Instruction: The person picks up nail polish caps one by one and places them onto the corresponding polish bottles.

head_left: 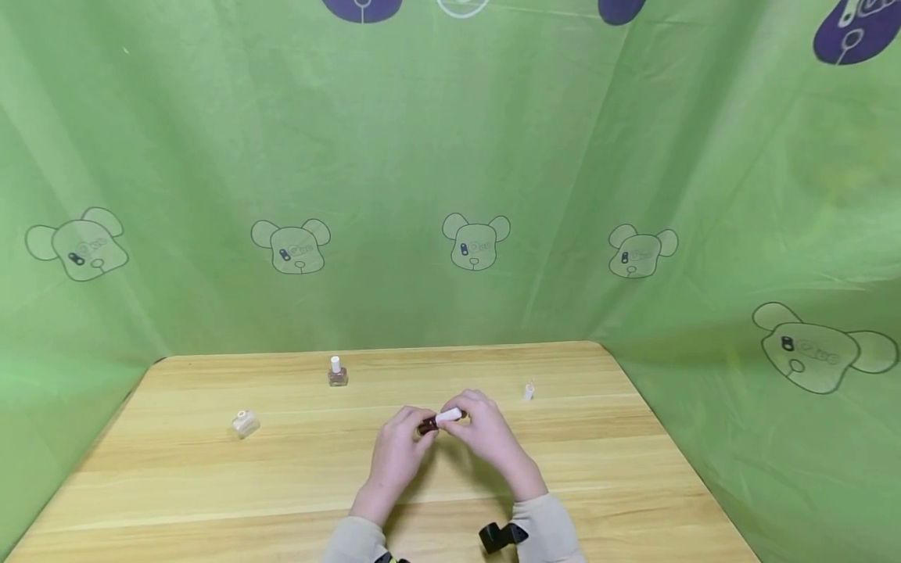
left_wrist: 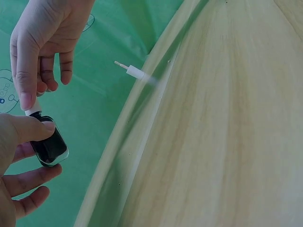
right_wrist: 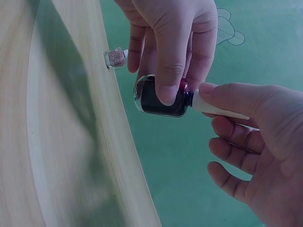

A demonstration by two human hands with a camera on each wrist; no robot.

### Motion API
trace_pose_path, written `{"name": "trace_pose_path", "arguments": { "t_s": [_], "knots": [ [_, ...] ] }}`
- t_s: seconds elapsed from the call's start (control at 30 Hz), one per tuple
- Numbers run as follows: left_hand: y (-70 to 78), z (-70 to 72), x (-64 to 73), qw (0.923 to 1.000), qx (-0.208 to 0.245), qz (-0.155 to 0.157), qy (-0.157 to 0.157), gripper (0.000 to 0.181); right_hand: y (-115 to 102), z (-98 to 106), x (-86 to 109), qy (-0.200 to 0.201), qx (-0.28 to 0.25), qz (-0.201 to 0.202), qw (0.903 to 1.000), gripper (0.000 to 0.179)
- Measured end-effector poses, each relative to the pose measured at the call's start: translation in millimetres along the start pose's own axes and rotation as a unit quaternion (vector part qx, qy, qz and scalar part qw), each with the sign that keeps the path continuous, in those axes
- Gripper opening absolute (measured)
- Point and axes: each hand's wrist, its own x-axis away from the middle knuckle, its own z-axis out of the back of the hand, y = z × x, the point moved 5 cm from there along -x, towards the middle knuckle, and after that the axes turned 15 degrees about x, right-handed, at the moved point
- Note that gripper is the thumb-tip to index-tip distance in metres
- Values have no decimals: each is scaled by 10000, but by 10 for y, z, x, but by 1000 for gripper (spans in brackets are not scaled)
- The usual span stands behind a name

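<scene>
Pinching dark polish bottle (right_wrist: 152,103) in left hand (head_left: 397,446); right hand (head_left: 496,438) pinching white cap (right_wrist: 222,109) at neck; brush cap (head_left: 529,393) nearby.

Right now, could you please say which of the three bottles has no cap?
The clear bottle, leftmost in the head view, its neck bare; the pinkish bottle wears a white cap; the dark bottle in the left hand has one at its neck.

Small lettering there on the bear heads (head_left: 475,247), green curtain (head_left: 394,156) beyond the table's (head_left: 317,469) far edge: too faint to read!
</scene>
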Motion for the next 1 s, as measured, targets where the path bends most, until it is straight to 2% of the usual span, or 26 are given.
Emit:
{"name": "trace_pose_path", "arguments": {
  "t_s": [0.07,0.2,0.3,0.43,0.5,0.63,0.7,0.87,1.0],
  "knots": [
    [-4,-5,5,10000,-17,-2,-29,26,11,-7,0,-40,23,-25,10000,14],
    [-45,-14,10,9994,233,219,-89,26,38,-12,-2,-87,-179,-102,9997,23],
    [-95,-18,8,9966,647,500,-111,26,84,-17,-6,-147,-821,-265,9962,34],
    [-141,-19,-4,9900,1175,771,-135,24,156,-38,-18,-286,-1793,-482,9822,40],
    [-154,-23,-12,9865,1383,859,-159,24,177,-53,-28,-367,-2011,-500,9776,40],
    [-163,-39,-20,9805,1686,984,-236,23,162,-50,-34,-523,-2144,-486,9741,35],
    [-164,-48,-18,9791,1731,1032,-261,23,99,15,-22,-570,-2150,-466,9738,32],
    [-161,-64,-15,9805,1628,1049,-321,22,-62,204,12,-602,-2127,-509,9739,29],
    [-157,-64,-9,9824,1515,1028,-361,23,-106,253,20,-488,-1987,-604,9770,27]
  ]
}}
